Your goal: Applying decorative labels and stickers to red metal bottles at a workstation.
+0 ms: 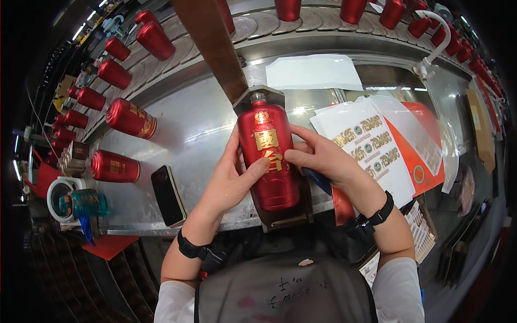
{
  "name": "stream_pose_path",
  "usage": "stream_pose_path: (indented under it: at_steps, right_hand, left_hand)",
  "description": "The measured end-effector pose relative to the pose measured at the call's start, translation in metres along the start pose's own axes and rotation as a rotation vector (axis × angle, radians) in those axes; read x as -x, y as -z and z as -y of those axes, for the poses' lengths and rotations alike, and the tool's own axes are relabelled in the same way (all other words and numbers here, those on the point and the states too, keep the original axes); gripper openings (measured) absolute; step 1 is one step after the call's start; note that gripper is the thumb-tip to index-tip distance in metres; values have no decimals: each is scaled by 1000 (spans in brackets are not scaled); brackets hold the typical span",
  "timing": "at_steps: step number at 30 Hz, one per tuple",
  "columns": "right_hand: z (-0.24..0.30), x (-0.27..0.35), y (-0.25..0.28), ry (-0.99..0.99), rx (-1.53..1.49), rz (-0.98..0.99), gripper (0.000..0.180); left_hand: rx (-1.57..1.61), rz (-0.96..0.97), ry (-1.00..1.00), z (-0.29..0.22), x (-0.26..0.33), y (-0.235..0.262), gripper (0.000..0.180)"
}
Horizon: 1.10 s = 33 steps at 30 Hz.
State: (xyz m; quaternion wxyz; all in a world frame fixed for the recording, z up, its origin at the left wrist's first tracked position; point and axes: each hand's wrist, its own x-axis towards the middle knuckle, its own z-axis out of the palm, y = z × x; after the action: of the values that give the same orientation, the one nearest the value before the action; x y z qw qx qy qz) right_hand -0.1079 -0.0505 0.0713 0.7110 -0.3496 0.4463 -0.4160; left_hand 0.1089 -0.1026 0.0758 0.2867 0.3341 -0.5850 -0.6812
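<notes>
One left hand, one right hand, one held red bottle, two left tabletop bottles, one phone, two black wristbands, over ten conveyor bottles

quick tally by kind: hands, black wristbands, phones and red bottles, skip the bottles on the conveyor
left hand and right hand: 2
black wristbands: 2
phone: 1
held red bottle: 1
standing red bottles: 2
total: 8

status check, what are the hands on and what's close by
Left hand and right hand gripping red bottle from either side. Bottle resting on dark stand, neck pointing away. Phone off to left, printed sheets to right.
</notes>
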Motion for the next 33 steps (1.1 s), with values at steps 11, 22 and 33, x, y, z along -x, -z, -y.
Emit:
stream_pose_path:
  at_steps: [11, 22, 33]
  right_hand:
    - [3, 3, -7, 48, -22, 29, 76]
    - [-14, -1, -15, 127, -77, 2, 73]
    - [-16, 5, -28, 190, -93, -24, 76]
  left_hand:
    - [53, -19, 18, 1, 4, 4, 81]
    - [65, -33, -4, 3, 6, 4, 80]
    - [89, -28, -9, 0, 9, 6, 79]
